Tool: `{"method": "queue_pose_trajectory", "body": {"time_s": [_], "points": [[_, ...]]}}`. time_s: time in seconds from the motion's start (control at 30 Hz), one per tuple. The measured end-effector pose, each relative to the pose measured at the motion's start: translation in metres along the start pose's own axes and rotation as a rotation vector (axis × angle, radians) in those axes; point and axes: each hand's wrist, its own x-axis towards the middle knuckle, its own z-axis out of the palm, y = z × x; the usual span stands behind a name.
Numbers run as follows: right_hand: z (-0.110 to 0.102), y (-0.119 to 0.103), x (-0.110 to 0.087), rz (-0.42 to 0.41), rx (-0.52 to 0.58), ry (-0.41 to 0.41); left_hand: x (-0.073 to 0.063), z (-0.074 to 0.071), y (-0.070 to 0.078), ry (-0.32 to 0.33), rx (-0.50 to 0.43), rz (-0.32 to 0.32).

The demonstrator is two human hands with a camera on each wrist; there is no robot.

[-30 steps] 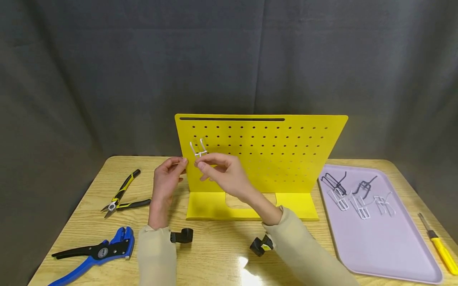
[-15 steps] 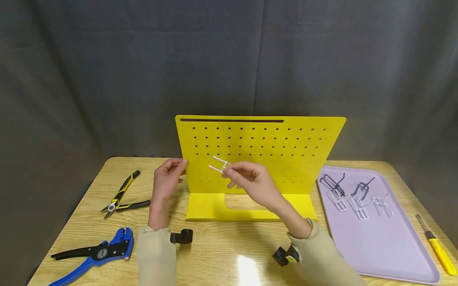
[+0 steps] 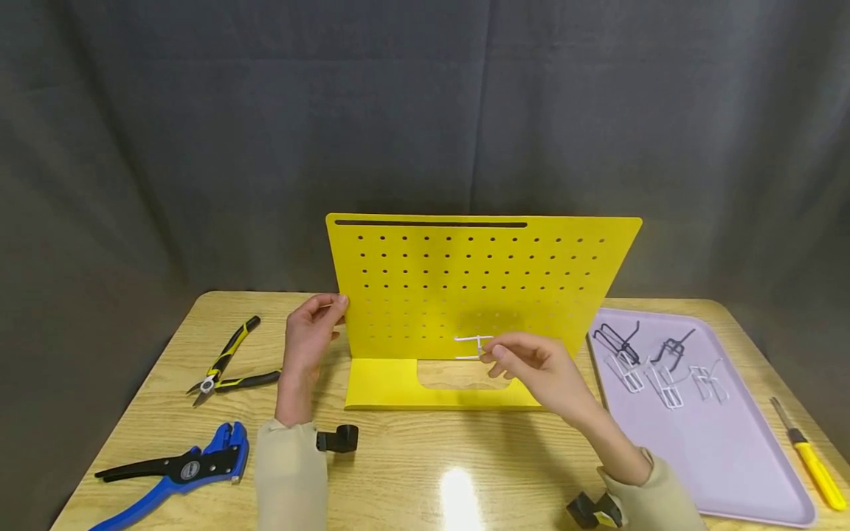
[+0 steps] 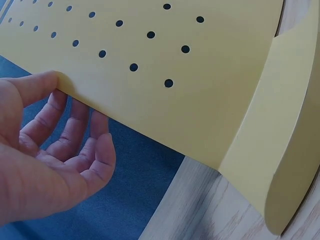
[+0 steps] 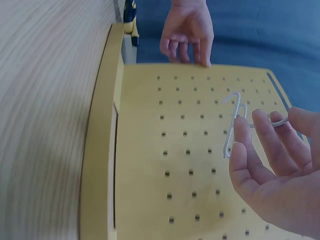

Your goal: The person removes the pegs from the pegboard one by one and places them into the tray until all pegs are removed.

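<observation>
A yellow pegboard (image 3: pixel 398 324) stands upright on its own base on the table. My left hand (image 3: pixel 311 339) grips its left edge, thumb on the front face and the other fingers behind, as the left wrist view shows. In front of the board's lower middle, my right hand (image 3: pixel 538 369) pinches a white wire pegboard hook (image 3: pixel 474 346). The hook's two prongs point left, apart from the board as far as the right wrist view shows, where the white hook (image 5: pixel 234 120) also lies against the fingers.
At right lies a lilac tray (image 3: pixel 730 457) with several white hooks (image 3: pixel 667 387) and black hooks (image 3: pixel 617 341). A yellow-handled screwdriver (image 3: pixel 817 468) lies beyond it. At left are diagonal cutters (image 3: pixel 209 382) and a blue wire stripper (image 3: pixel 199 464).
My right hand has carried the white hook away from the board's upper left, rightward and down. The hook has turned from prongs up to prongs left. My left hand has stayed put.
</observation>
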Motion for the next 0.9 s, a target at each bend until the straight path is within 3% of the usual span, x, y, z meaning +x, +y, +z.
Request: {"method": "queue_pose_trajectory", "body": {"time_s": [0.33,0.9], "points": [[-0.037,0.017,-0.029,0.055,-0.077,0.106,0.0,0.001,-0.001,0.003,-0.009,0.002],[-0.089,0.034,-0.088,0.184,-0.167,0.205,0.0,0.001,0.0,0.002,-0.009,-0.006]]}}
